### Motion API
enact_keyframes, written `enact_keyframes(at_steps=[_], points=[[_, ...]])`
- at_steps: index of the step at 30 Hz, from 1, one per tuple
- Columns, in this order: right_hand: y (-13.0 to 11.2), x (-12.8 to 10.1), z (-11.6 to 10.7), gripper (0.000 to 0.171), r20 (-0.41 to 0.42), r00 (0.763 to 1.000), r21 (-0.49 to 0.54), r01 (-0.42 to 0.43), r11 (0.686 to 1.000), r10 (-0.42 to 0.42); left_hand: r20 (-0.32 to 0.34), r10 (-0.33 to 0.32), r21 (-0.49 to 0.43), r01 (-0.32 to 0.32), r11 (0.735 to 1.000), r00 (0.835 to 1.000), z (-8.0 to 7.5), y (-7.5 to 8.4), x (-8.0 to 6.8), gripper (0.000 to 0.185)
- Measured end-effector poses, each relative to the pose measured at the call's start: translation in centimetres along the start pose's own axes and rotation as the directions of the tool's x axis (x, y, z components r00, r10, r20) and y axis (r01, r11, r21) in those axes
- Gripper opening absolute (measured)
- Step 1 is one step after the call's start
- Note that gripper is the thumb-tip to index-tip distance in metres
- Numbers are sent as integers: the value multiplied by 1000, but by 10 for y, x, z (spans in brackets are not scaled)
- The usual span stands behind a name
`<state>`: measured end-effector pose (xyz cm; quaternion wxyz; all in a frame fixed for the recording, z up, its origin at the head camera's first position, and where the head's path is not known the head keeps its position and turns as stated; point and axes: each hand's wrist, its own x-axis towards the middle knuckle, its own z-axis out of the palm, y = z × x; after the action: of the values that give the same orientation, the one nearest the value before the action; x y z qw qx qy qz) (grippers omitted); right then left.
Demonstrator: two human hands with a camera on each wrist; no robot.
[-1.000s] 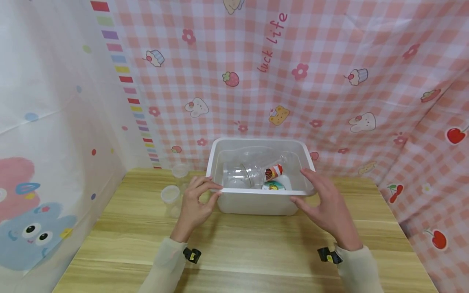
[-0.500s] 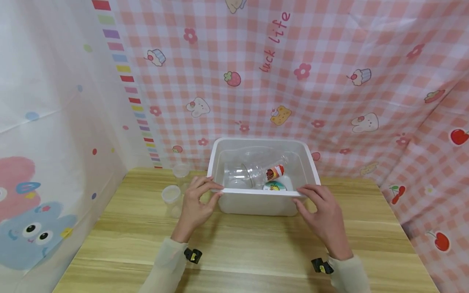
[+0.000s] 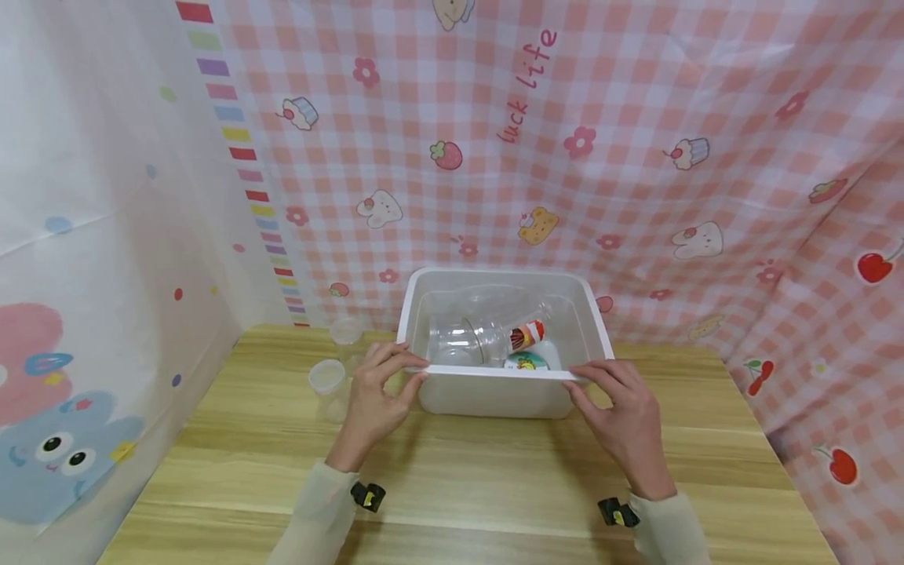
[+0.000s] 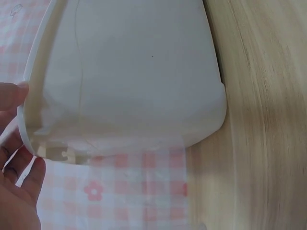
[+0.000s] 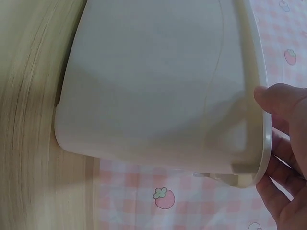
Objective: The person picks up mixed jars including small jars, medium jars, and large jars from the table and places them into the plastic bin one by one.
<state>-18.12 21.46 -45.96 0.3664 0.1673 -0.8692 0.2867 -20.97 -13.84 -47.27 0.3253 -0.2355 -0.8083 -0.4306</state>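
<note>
A white plastic bin point(image 3: 494, 395) stands on the wooden table near the back. My left hand point(image 3: 377, 396) pinches its front rim near the left corner, thumb below and fingers over the top. At the right front corner my right hand point(image 3: 625, 408) grips the same rim in a like way. Inside the bin lie a clear plastic jar point(image 3: 452, 343), a clear bottle with a red label point(image 3: 528, 335), and a white piece with a green print point(image 3: 526, 361). Both wrist views show the bin's outer wall close up, with thumb and fingertips at the rim.
Two clear containers with whitish lids stand left of the bin, a front one point(image 3: 328, 378) and a back one point(image 3: 346, 331). A pink checked cloth point(image 3: 494, 196) hangs just behind the bin. The wooden table point(image 3: 487, 486) extends toward me.
My right hand has moved from the bin's right front corner slightly left along the front rim, and its fingers have closed over it. The left hand and the bin look nearly unmoved.
</note>
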Motion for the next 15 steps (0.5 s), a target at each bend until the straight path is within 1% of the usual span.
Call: enact_keyframes(at_steps=[4, 10, 13, 15], points=[[-1, 0, 0, 27, 13, 1000, -9, -8, 1000, 8, 23, 10, 21, -11, 1000, 1000, -3, 1, -1, 14], [0, 1, -1, 27, 28, 999, -49, -21, 999, 22, 75, 20, 51, -24, 998, 997, -7, 4, 0, 13], [-1, 1, -2, 27, 40, 999, -61, -29, 998, 32, 100, 23, 49, -28, 998, 995, -10, 6, 1, 16], [-1, 2, -2, 28, 42, 999, -65, -28, 997, 31, 114, 26, 58, -33, 998, 993, -12, 7, 1, 22]])
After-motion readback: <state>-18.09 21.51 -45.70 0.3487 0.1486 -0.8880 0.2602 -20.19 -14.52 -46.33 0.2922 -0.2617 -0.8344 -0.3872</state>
